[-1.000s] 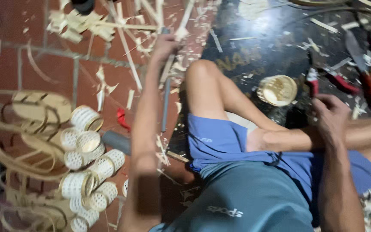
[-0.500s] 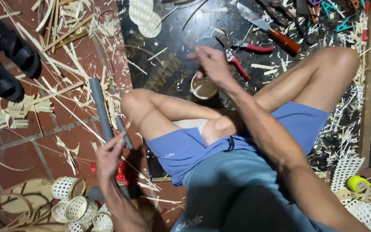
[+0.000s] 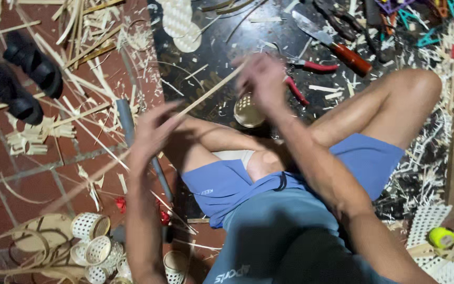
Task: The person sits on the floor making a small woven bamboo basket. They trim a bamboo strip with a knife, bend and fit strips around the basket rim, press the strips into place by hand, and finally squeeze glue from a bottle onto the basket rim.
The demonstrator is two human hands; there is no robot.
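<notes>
I sit cross-legged on the floor in blue shorts. A long thin bamboo strip runs slantwise between my hands above my left knee. My left hand grips its lower part, and the strip's blurred tail trails down to the left over the red tiles. My right hand pinches the upper end; both hands are motion-blurred. A small round woven basket lies on the dark mat just below my right hand.
Red-handled pliers and a knife lie on the mat beyond my right hand. A grey pipe, black sandals and bamboo scraps are at left. Woven cups and coiled strips sit bottom left, and a yellow roll bottom right.
My left hand rose from the floor by the grey pipe. My right hand lifted off the mat near the small basket. The strip is now stretched between both hands.
</notes>
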